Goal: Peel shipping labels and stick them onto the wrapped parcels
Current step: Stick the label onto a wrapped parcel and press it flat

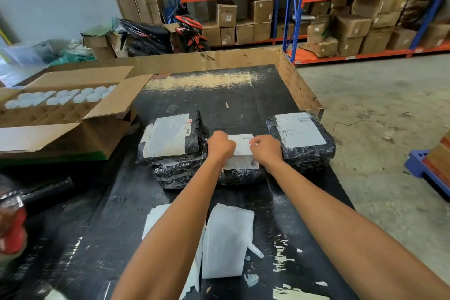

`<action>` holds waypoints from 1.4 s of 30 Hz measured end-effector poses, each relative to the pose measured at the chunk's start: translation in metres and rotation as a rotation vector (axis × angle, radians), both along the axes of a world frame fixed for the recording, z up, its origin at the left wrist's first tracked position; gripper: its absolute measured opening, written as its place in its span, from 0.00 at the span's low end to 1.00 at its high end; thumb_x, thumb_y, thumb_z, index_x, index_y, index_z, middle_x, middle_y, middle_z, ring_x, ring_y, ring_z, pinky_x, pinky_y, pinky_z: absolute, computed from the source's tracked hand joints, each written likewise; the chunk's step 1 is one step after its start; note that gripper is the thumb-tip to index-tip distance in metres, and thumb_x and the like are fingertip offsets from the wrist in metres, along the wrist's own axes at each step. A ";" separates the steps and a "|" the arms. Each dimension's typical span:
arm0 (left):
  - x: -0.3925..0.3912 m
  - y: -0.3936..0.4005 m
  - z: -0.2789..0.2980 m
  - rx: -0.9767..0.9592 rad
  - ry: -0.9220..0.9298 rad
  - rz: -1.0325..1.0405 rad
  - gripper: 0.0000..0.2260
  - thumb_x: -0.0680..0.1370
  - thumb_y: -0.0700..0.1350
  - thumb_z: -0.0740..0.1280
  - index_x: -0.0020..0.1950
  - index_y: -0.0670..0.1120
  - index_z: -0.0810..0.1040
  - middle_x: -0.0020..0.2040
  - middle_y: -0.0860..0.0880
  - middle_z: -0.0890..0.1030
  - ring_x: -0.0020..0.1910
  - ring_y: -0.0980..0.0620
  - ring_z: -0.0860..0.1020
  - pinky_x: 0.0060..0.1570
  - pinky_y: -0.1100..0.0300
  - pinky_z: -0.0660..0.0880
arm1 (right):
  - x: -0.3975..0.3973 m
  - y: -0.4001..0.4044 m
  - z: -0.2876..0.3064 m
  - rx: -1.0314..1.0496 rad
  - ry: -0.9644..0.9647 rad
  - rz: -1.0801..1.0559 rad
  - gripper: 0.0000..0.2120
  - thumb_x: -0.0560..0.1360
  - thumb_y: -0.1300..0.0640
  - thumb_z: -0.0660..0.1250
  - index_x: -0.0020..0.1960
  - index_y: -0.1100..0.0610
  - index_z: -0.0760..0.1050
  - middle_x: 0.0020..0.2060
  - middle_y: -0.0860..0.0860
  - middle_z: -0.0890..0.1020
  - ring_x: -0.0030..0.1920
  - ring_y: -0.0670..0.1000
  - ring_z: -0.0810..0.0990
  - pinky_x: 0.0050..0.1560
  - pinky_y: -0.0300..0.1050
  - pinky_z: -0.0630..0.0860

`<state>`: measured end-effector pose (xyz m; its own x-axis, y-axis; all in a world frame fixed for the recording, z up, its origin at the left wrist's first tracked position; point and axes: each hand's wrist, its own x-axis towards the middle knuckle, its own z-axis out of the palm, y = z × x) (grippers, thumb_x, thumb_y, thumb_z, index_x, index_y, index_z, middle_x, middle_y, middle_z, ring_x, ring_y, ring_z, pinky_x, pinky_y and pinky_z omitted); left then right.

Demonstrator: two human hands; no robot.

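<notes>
— Where are we? Our left hand (220, 145) and right hand (266, 151) are both pinched onto one label (241, 145), holding it just over the middle parcel (243, 174) on the black worktop (243, 95).

— Is it peeled? We cannot tell; white paper (241, 162) shows under our hands, but whether that is backing or sticker is hidden.

— What worries us, then?

— If the sticky side folds against itself while we part it, it is likely to crease and the print may tear. If it touches the crinkled black wrap before we line it up, we probably get it crooked or bubbled.

— And the neighbours?

— The left parcel (170, 139) and right parcel (300, 137) already wear labels and sit close. A loose edge could catch on either.

— The strips (225, 238) near us?

— Loose paper; a forearm may sweep them off.
</notes>
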<state>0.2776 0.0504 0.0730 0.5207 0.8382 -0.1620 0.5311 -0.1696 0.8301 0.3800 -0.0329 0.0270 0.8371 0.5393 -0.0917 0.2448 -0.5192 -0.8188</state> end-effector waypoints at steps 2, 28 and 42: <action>0.004 0.003 0.007 -0.032 -0.089 0.040 0.18 0.75 0.31 0.61 0.64 0.40 0.77 0.58 0.39 0.79 0.51 0.40 0.80 0.42 0.55 0.75 | -0.001 0.003 0.008 0.054 0.020 -0.022 0.13 0.77 0.57 0.62 0.40 0.50 0.83 0.45 0.54 0.85 0.46 0.59 0.82 0.47 0.50 0.81; 0.001 0.012 -0.010 0.151 0.275 -0.165 0.09 0.77 0.32 0.58 0.46 0.35 0.78 0.51 0.33 0.81 0.54 0.33 0.78 0.42 0.52 0.77 | -0.017 -0.008 0.014 -0.120 0.092 0.069 0.05 0.74 0.58 0.61 0.49 0.57 0.73 0.48 0.55 0.78 0.47 0.60 0.80 0.40 0.47 0.73; 0.004 0.012 -0.023 0.350 0.576 -0.356 0.18 0.80 0.34 0.55 0.70 0.36 0.66 0.68 0.32 0.70 0.64 0.35 0.73 0.55 0.50 0.73 | -0.017 -0.006 0.009 -0.418 -0.260 0.181 0.19 0.79 0.64 0.60 0.69 0.64 0.66 0.64 0.65 0.75 0.63 0.66 0.75 0.51 0.53 0.73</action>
